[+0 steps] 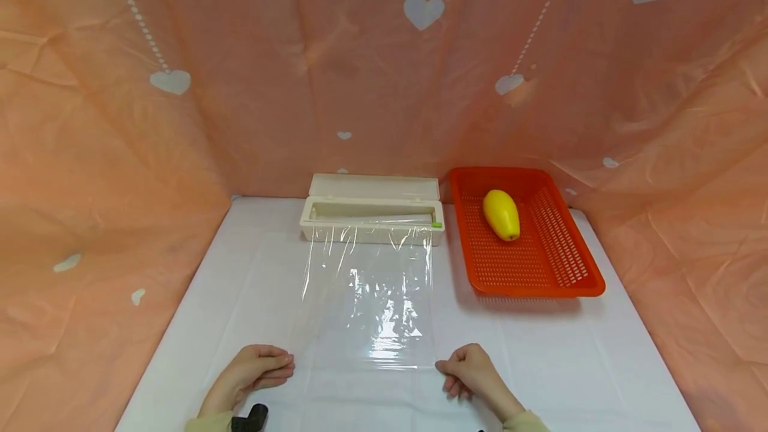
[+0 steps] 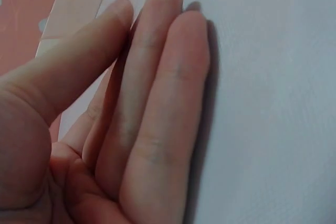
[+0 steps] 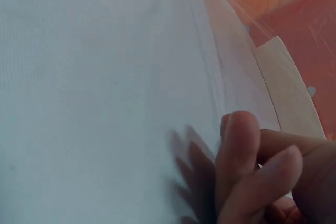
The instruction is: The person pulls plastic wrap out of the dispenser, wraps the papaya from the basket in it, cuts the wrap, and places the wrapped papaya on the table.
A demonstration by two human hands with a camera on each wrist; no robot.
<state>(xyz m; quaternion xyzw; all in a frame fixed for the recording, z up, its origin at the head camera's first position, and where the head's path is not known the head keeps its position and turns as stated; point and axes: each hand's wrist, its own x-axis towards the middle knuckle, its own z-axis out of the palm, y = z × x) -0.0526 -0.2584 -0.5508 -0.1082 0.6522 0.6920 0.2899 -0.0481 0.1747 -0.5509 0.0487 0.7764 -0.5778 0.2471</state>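
Note:
A clear sheet of plastic wrap (image 1: 384,299) stretches from a white wrap dispenser box (image 1: 372,235) towards the person. Its near left corner is pinched between thumb and fingers of my left hand (image 1: 255,371), and my right hand (image 1: 475,373) pinches the near right corner. The dispenser's lid (image 1: 375,187) stands raised at the back, with the roll (image 1: 390,219) visible inside. A small green slider (image 1: 437,225) sits at the right end of the box's front edge. In the left wrist view the left fingers (image 2: 163,103) lie nearly straight beside the thumb; little of the film shows there.
Right of the dispenser stands a red-orange plastic basket (image 1: 588,282) holding one smooth, oval yellow fruit (image 1: 501,215). A white cloth covers the table (image 1: 240,285). Orange sheeting (image 1: 372,85) with white hearts encloses the back and both sides.

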